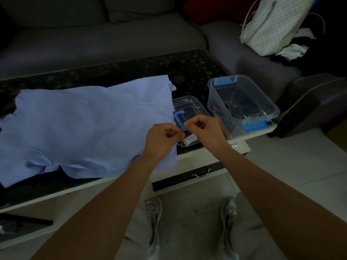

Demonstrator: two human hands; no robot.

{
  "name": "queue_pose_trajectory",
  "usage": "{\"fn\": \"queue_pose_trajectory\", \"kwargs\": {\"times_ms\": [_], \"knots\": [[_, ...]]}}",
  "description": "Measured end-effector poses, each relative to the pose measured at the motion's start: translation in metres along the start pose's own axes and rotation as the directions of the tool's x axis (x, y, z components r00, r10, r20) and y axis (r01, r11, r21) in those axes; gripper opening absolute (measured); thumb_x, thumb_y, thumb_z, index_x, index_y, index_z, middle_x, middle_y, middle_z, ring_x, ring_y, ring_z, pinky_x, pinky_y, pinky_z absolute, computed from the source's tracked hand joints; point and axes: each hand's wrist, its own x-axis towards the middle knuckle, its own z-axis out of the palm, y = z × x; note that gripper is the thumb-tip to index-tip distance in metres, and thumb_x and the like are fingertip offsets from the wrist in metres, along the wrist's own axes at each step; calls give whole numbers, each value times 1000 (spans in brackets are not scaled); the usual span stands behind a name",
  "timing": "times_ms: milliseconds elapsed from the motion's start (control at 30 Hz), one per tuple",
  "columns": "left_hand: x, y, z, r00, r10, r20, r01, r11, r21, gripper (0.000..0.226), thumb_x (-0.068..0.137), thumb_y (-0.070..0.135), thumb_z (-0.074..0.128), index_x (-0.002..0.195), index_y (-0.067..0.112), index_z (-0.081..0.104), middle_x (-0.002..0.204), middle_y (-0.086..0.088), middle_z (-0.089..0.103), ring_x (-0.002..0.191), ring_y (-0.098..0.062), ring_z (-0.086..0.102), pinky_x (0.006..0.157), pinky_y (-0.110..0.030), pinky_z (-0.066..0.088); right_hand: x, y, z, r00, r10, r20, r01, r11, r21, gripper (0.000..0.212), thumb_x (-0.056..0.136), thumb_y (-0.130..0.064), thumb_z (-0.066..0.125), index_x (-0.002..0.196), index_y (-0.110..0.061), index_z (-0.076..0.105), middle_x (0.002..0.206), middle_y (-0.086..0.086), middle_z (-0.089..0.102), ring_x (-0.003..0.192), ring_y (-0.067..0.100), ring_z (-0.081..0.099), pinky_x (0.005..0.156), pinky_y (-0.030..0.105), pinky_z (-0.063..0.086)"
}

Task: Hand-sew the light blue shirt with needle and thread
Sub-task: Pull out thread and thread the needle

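The light blue shirt [84, 128] lies spread over the dark-topped table, covering its left and middle. My left hand [162, 137] hovers at the shirt's right edge with its fingertips pinched on a thin needle [181, 131]. My right hand [204, 132] is close beside it, thumb and forefinger pinched together, apparently on thread too fine to see. A white thread [181, 142] hangs from the left fingers toward a white spool [189, 140] lying in the box lid below the hands.
A clear box lid with a blue handle [191, 107] lies right of the shirt. Beyond it stands an open clear plastic box with blue clips [244, 106]. The table [131, 72] has a drawer with a metal handle [201, 172]. A grey sofa and a white bag [272, 25] are behind.
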Motion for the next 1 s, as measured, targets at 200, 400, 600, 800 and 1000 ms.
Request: {"fn": "queue_pose_trajectory", "kwargs": {"times_ms": [200, 400, 600, 800, 1000], "knots": [[1, 0, 0, 1000, -5, -7, 5, 1000, -6, 15, 78, 9, 76, 75, 23, 71, 74, 5, 71, 72, -10, 68, 78, -28, 56, -1, -3, -2, 1000, 0, -15, 1, 1000, 9, 9, 85, -2, 68, 77, -5, 68, 64, -5, 63, 56, -3, 57, 60, 11, 45], [1, 0, 0, 1000, -18, -16, 18, 1000, -9, 5, 78, 10, 76, 79, 14, 73, 78, -6, 73, 78, -21, 70, 81, -37, 57, -2, -3, -2, 1000, -17, -16, 17, 1000, -8, 16, 84, -3, 69, 72, -13, 67, 63, -7, 64, 59, 1, 59, 63, 16, 48], [1, -1, 1, 1000, -23, -20, 23, 1000, -8, 13, 77, 10, 77, 76, 22, 71, 76, -1, 72, 76, -19, 69, 83, -40, 57, -2, -4, -3, 999, -29, -13, 29, 999, -18, 10, 84, -4, 69, 76, -9, 68, 69, 2, 66, 66, 10, 62, 68, 22, 53], [2, -1, 2, 999, -22, -23, 22, 1000, 1, 13, 77, 11, 78, 76, 22, 71, 76, 0, 71, 75, -17, 69, 82, -40, 57, -2, -3, -3, 999, -41, -13, 40, 998, -48, 7, 84, -5, 69, 78, -5, 69, 69, 2, 65, 66, 11, 60, 68, 22, 52], [2, -1, 1, 999, -24, -32, 25, 1000, 10, 16, 76, 11, 78, 74, 25, 70, 75, 1, 72, 76, -19, 70, 82, -40, 57, -2, -3, -2, 998, -56, -10, 55, 996, -72, 13, 85, -5, 69, 74, -12, 68, 69, -1, 66, 64, 6, 60, 66, 16, 51]]}}
